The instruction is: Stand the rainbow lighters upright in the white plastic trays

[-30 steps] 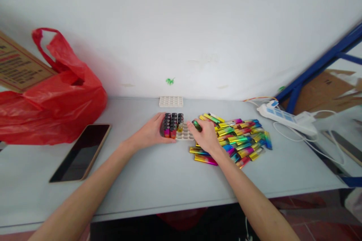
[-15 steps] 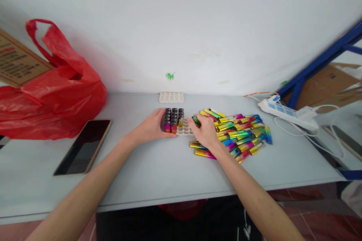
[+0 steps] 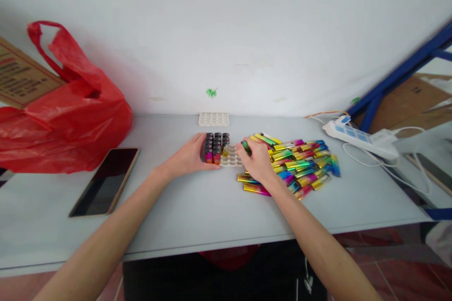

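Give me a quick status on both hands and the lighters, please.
Left hand steadying the white tray of upright lighters. Right hand pinching a green lighter beside the tray. Loose lighter pile right.

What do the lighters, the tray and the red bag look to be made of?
Lighters: probably metal or foil-wrapped casings, judging by the mirror-like rainbow sheen. Tray: likely moulded plastic, matte off-white with regular sockets. Red bag: thin plastic film, glossy and crumpled, with loop handles.

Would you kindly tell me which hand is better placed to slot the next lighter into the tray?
Probably the right hand: it holds a green lighter beside the tray; the left hand steadies it.
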`<state>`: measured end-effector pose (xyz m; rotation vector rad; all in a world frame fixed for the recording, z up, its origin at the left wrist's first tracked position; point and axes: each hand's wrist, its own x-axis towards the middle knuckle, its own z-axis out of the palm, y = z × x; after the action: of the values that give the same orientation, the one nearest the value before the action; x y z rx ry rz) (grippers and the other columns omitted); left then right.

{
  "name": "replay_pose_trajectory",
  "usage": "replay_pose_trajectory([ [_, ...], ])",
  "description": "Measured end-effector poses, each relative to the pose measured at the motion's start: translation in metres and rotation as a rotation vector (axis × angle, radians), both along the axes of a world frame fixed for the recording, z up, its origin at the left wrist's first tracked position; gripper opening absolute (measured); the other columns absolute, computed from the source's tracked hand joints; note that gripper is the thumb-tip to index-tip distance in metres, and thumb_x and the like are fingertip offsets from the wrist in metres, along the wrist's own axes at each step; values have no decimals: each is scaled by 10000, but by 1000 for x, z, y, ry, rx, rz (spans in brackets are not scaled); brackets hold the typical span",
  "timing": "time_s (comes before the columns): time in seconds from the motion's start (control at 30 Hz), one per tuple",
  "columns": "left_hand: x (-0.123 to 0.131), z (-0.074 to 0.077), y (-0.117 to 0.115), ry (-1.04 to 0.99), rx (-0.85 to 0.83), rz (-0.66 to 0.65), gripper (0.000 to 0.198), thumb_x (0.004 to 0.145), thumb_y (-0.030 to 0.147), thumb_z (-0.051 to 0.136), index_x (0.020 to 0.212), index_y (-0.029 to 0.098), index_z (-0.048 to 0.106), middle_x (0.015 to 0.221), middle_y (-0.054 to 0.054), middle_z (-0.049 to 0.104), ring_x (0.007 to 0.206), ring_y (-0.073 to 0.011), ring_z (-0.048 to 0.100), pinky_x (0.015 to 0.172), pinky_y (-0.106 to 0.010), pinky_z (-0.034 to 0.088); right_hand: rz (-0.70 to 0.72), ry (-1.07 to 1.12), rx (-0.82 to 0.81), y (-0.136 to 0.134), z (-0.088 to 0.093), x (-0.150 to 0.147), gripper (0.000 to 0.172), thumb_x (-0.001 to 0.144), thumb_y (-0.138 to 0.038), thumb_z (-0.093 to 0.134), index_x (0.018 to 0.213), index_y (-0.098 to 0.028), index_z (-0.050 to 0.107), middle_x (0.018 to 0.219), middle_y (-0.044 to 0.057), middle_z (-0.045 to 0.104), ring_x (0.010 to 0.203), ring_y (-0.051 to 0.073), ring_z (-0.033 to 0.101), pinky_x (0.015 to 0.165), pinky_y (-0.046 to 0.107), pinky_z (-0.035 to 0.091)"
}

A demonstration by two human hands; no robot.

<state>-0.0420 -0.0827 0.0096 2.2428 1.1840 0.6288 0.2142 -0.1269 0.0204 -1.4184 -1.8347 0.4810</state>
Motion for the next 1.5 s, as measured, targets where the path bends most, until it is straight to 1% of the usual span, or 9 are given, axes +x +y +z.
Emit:
replay_pose_trajectory([
  [0.17,-1,-2,1,8,10,-3,888,712,687,934,1373,193,608,1361,-155,686,1251,-398,696,1125,-553,577,113,89,20,-1,4,4,275,1123,-518,538,1090,-268,647,887,45,709,878,264,671,814,348,498],
  [0.3,0,-1,1,6,12,0,869,704,679,936,1352,193,621,1337,-152,695,1231,-409,700,1114,-569,579,188,113,87,-3,11,7,393,1123,-604,534,1011,-265,701,1010,88,711,927,268,667,900,386,541],
  [0.43,1,2,-1,4,-8,3,854,710,639,946,1352,182,617,1361,-164,683,1247,-398,685,1118,-563,575,217,77,48,-4,17,9,450,1094,-662,582,930,-265,714,862,59,700,826,260,654,862,385,533],
  [0.8,2,0,-1,-21,11,-2,793,669,686,948,1209,197,635,1254,-142,698,1162,-387,703,1053,-552,597,360,20,-62,-4,11,13,256,1115,-487,608,1113,-275,752,987,68,808,877,281,725,862,395,538],
  [0.9,3,1,-3,-20,19,3,771,692,665,941,1213,187,634,1266,-144,699,1159,-381,705,1052,-545,598,346,-69,-29,-4,10,13,252,1117,-483,614,1146,-284,767,1036,77,798,907,278,700,865,384,522],
  [1.03,2,0,-1,-19,20,6,789,659,717,932,1204,227,639,1255,-131,702,1163,-392,702,1049,-560,602,282,-187,-27,-2,2,14,318,1102,-492,653,925,-257,772,886,69,744,802,243,640,797,351,475],
  [1.13,1,-2,0,-12,20,3,801,671,700,935,1256,240,639,1277,-128,696,1183,-392,699,1071,-559,594,329,-178,-62,1,2,19,354,1106,-498,644,888,-250,772,869,58,756,796,232,639,789,349,466],
  [1.33,0,0,-1,-3,4,-25,858,742,636,929,1374,150,612,1369,-167,680,1260,-385,676,1146,-545,550,197,1,-5,-7,31,54,278,1071,-476,677,959,-259,812,944,56,816,814,251,702,807,377,520],
  [1.5,1,-1,1,-17,-4,-11,856,702,649,942,1333,159,635,1363,-175,693,1247,-387,687,1145,-551,559,192,-133,-76,-37,42,90,159,1031,-395,731,963,-278,815,1013,64,830,947,304,758,914,446,553],
])
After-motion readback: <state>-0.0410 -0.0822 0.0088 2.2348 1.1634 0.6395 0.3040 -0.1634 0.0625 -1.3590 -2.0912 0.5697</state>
